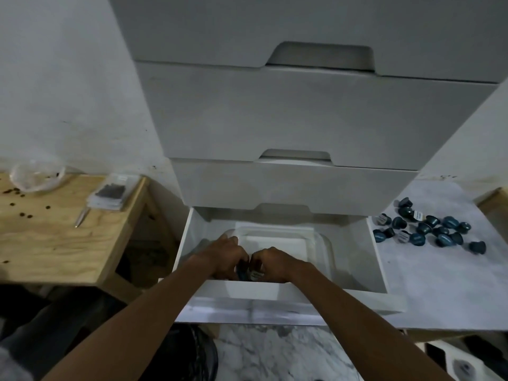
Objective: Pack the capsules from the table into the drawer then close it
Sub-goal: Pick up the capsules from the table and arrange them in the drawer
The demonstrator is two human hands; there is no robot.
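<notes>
**Open drawer, capsules going in**

Left hand (225,259) and right hand (270,264): both curled around dark capsules (248,272), lowered together into the drawer (380,259) for placing. Remaining capsules (428,228): loose heap on the table (445,292), right of the drawer, within reach.

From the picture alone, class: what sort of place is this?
Probably a home kitchen or coffee corner: a white drawer unit, coffee capsules on a marble-look table, and scattered coffee beans on a wooden table.
</notes>
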